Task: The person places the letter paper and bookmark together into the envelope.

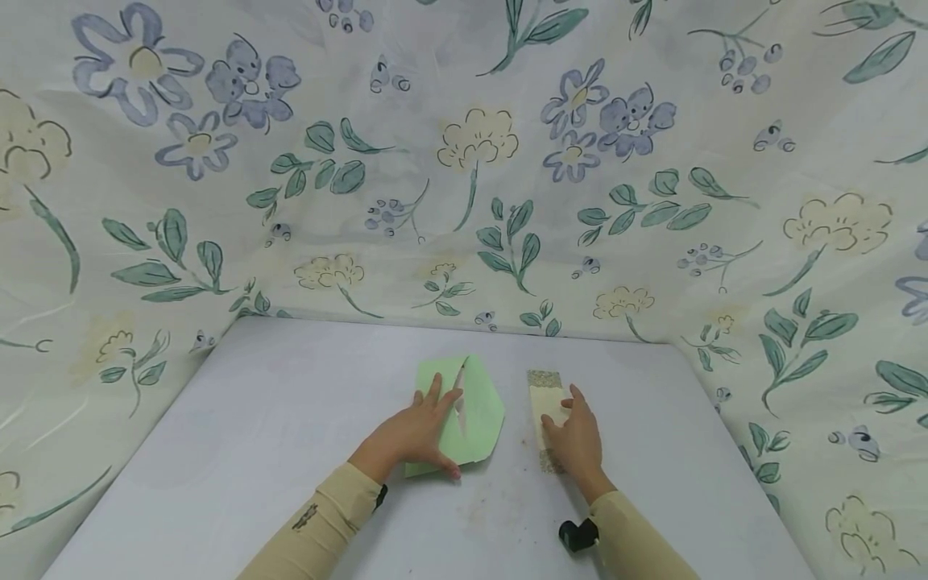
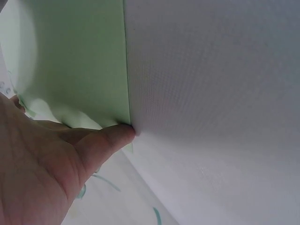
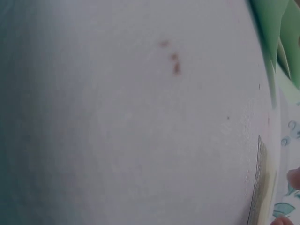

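Note:
A light green folded paper (image 1: 484,411) lies on the white table, with a long narrow gap between its two flaps. My left hand (image 1: 409,433) rests on its left side, fingers spread. In the left wrist view the thumb lies straight along the corner of the green paper (image 2: 79,56). To the right is a cream strip (image 1: 545,400) with speckled gold bands at both ends. My right hand (image 1: 577,439) is over the strip's right side, fingers loosely bent and apart. In the right wrist view two fingertips (image 3: 294,179) show beside the strip (image 3: 262,187).
Small reddish-brown specks (image 3: 176,68) mark the white table (image 1: 290,403) between and in front of the hands. A floral cloth (image 1: 406,193) hangs behind the table and along its sides. A black wrist device (image 1: 577,535) sits at the right sleeve.

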A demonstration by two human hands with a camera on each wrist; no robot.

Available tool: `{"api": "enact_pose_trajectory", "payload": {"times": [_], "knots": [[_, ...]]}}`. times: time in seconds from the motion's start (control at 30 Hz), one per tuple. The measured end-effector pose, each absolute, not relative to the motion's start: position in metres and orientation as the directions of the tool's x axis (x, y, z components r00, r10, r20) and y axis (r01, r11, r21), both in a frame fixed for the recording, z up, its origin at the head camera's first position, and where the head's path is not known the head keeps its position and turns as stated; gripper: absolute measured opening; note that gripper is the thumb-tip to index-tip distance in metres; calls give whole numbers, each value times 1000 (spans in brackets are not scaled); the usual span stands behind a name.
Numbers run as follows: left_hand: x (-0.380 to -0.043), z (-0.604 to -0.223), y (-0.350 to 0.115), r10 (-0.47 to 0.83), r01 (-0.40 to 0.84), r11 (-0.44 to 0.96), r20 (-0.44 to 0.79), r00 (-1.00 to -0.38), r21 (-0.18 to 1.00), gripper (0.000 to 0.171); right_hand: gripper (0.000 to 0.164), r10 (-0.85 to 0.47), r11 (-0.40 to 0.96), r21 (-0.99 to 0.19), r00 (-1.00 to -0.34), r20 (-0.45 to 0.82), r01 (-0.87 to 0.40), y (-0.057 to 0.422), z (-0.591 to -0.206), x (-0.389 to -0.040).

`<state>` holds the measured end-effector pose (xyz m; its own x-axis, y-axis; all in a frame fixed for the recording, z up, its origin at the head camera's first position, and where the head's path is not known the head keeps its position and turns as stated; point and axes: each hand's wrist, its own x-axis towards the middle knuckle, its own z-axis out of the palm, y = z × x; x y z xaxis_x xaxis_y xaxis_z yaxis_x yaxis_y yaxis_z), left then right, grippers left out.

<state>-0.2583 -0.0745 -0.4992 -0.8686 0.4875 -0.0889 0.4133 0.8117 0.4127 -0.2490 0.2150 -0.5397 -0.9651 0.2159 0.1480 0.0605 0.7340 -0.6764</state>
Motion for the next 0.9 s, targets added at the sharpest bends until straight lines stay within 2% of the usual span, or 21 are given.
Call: {"api": "enact_pose_trajectory", "payload": {"times": [0.4, 0.9], "knots": [[-257, -497, -69, 483, 413, 820, -94, -870, 396, 131, 80, 248, 780, -614, -960, 127, 120, 214, -534, -244], [-258, -499, -68, 483, 414, 823, -94, -871, 390, 132, 94, 267, 810, -554, -962, 59, 191, 213, -530, -242]]}}
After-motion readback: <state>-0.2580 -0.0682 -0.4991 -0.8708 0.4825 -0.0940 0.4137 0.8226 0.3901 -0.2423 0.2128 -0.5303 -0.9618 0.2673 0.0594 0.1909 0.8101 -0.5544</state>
